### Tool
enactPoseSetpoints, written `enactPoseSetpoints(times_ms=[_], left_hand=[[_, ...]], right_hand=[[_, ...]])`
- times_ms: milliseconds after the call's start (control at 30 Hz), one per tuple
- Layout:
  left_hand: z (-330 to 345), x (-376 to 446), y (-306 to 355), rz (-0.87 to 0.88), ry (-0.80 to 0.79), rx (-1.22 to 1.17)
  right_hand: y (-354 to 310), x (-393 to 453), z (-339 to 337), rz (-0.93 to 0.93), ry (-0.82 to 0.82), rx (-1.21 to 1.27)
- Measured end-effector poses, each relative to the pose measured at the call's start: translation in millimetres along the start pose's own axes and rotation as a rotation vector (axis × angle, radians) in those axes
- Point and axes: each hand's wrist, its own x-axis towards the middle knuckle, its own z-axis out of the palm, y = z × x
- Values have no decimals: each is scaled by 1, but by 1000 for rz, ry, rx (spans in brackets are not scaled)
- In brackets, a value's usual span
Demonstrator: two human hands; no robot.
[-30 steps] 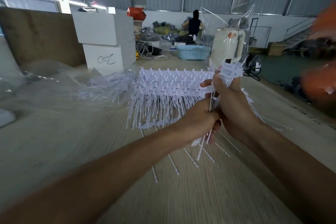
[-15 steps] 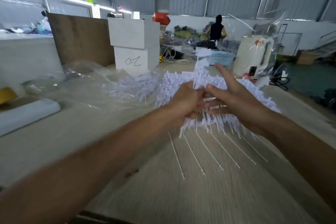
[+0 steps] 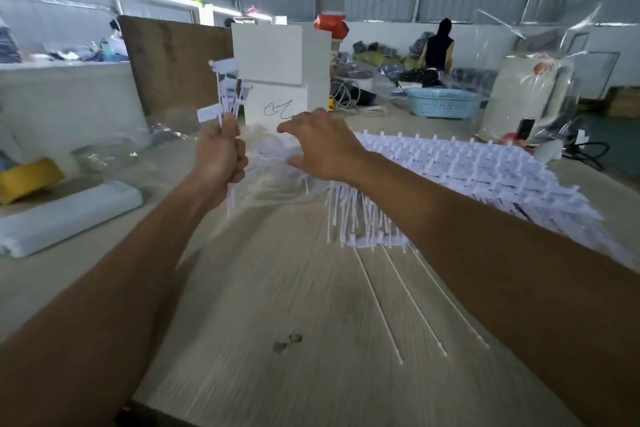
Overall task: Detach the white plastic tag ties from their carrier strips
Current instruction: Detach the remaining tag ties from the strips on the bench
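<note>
Both bare forearms reach in from the bottom corners toward the frame's centre. The left hand (image 3: 221, 156), left of centre, is fisted upright around a bunch of white tag ties (image 3: 227, 97). The right hand (image 3: 322, 146), just beside it, hovers palm down, fingers spread and loosely bent, gripping nothing.

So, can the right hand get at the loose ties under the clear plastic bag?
Probably yes: the right hand is open and empty just above the bag, nothing between; the plastic itself may cover the loose ties.
</note>
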Motion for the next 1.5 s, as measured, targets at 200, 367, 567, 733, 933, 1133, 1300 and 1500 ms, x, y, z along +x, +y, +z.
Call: enactPoseSetpoints(times_ms=[200,367,567,733,933,1133,1300,1500], left_hand=[[-6,9,-10,-1,-9,101],[-1,12,-15,50,-116,289],[-21,19,-26,-142,-343,757],[-23,18,-26,-159,-233,928],[15,41,5,-250,-349,850],[60,69,4,-246,-367,1017],[75,85,-17,-135,-413,1159],[58,83,2,-59,-609,1514]], right_hand=[[14,37,24,34,-181,-214],[40,55,3,257,-50,169],[59,62,-11,440,194,435],[40,50,-16,280,121,374],[29,33,-21,207,86,131],[27,-2,-40,87,-6,77],[36,-113,-44,3,117,149],[100,-238,-36,454,157,379]])
